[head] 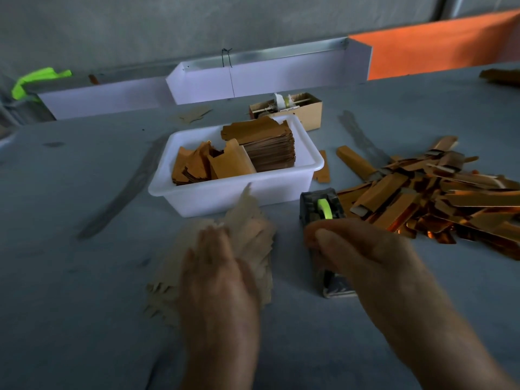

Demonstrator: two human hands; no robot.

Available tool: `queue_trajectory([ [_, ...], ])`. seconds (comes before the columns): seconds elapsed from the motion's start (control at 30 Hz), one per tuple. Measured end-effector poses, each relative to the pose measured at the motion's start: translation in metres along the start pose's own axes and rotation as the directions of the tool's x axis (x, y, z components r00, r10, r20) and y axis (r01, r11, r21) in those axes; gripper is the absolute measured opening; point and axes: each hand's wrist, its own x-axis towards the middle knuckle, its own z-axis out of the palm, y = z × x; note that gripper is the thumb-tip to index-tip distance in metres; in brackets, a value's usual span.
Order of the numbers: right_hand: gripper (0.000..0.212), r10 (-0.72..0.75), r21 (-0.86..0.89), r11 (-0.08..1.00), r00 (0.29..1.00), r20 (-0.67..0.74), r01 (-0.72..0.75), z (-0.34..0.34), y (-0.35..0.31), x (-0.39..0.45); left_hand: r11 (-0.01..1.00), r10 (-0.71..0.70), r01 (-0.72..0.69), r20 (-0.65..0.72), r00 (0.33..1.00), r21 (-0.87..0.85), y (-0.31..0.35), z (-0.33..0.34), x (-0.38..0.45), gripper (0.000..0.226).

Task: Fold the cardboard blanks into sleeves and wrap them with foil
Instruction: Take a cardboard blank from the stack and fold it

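L hand: near-left, palm down, fingers straight and close together, pointing far; blurred. R hand: near-right, forearm entering from lower right, thumb and fingertips pinched together at its left end; grip contents not discernible.

left hand: bare, no glove, no ring
right hand: bare, no glove
forearms: bare, no sleeves, no watch

Your left hand lies flat on the blurred blanks. Your right hand hovers, fingers curled, over the tape dispenser. Behind sit a white tub of blanks and, right, foil-wrapped sleeves.
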Motion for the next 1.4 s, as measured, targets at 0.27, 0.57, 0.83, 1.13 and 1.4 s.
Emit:
queue_trajectory([
  [0.27,0.021,0.299,0.404,0.867,0.953,0.047,-0.292,0.008,0.015,0.003,0.863,0.308,-0.219,0.131,0.942,-0.455,0.053,0.007,-0.028,0.050],
  [0.57,0.026,0.268,0.413,0.836,0.926,0.266,-0.361,-0.013,0.028,0.004,0.355,-0.096,0.537,0.542,0.835,-0.765,0.026,-0.004,0.001,0.028],
  [0.83,0.018,0.215,0.145,0.958,0.956,0.200,-0.246,-0.009,0.028,0.001,0.229,-0.079,0.694,0.698,0.712,-0.682,0.024,0.006,-0.008,0.032],
  [1.13,0.011,-0.033,-0.292,0.955,0.997,0.070,0.052,-0.011,0.022,-0.006,0.327,-0.072,0.597,0.611,0.788,-0.732,0.025,0.007,-0.010,0.027],
  [1.4,0.040,0.016,0.094,0.995,0.977,0.213,-0.037,0.001,0.019,-0.005,0.387,-0.048,0.536,0.564,0.824,-0.750,0.031,0.002,-0.013,0.018],
])
